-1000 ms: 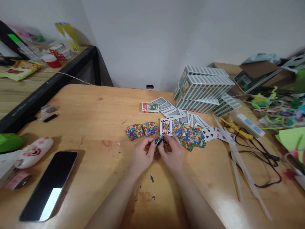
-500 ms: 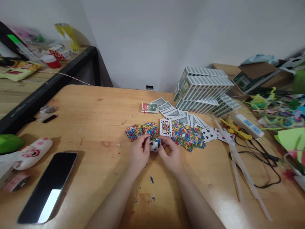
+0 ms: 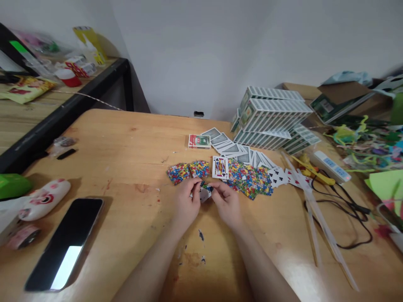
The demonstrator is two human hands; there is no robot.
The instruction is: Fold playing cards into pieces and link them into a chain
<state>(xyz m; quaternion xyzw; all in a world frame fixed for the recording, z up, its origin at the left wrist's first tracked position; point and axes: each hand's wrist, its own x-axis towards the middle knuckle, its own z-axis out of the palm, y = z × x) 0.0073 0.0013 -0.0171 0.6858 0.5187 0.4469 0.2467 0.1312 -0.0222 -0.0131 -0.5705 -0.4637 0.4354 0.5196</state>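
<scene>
The left hand [image 3: 188,197] has its thumb and fingers pinched together on the near-left edge of a bent white playing card with dark marks [image 3: 205,194], and the right hand [image 3: 226,202] pinches the card's right edge. The card is between the two hands, just above the pale varnished wooden table [image 3: 126,226], its face partly hidden by the fingers.

Just beyond the hands lies a white face-up jack of clubs [image 3: 220,167]. Two patches of multicoloured patterned card backs [image 3: 200,168] lie to its left, and a broad overlapping spread of similarly patterned cards [image 3: 250,180] to its right, ending near a white card with black clubs [image 3: 277,177].

Farther back are a fanned row of grey-backed, white-bordered cards [image 3: 233,149], a flat red, white and green card box [image 3: 199,141] and stacked green-and-white striped cartons [image 3: 277,115]. A black glass-fronted phone [image 3: 64,239] lies well to the left.
</scene>
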